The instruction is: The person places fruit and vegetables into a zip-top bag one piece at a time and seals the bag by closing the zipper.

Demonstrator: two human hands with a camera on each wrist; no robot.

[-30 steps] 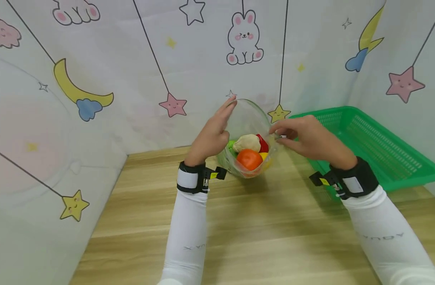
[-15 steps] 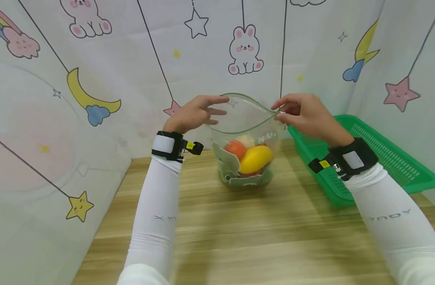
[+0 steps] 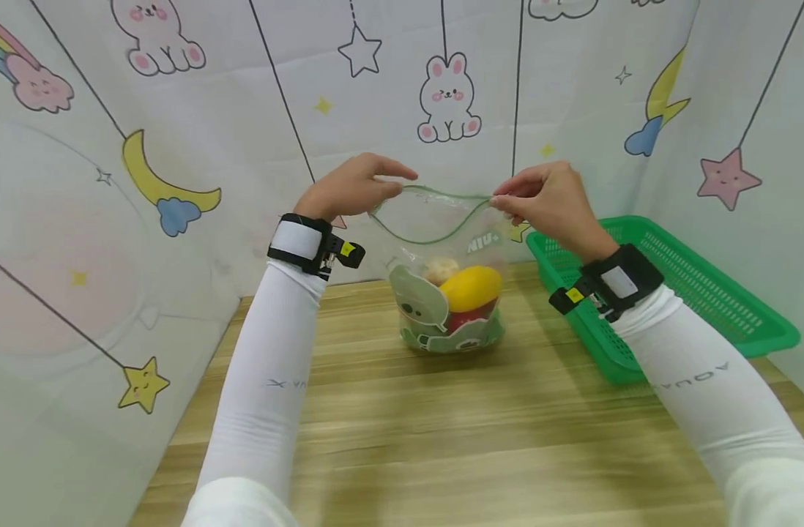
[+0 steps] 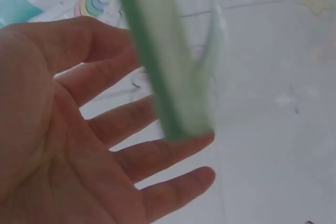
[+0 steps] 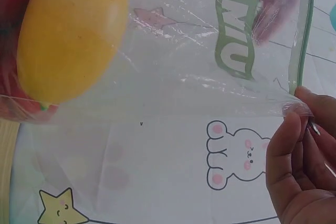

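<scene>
A clear zip bag with green printing and a green zip edge stands upright on the table, its mouth parted. Inside it are a yellow mango-shaped fruit, something red beneath, and a pale lumpy piece behind. My right hand pinches the bag's right top corner between thumb and fingers, as the right wrist view confirms. At the left top corner is my left hand. Its fingers are spread and fairly straight in the left wrist view, behind the blurred green zip edge.
To the right lies a green plastic basket with slotted sides, close to my right forearm. A wood-grain table extends in front of the bag. Behind it hangs a white backdrop printed with stars and rabbits.
The bag has gone from leaning wide open toward me to standing upright, with its mouth narrower. My left hand has moved left and up; the right still pinches the corner, now higher.
</scene>
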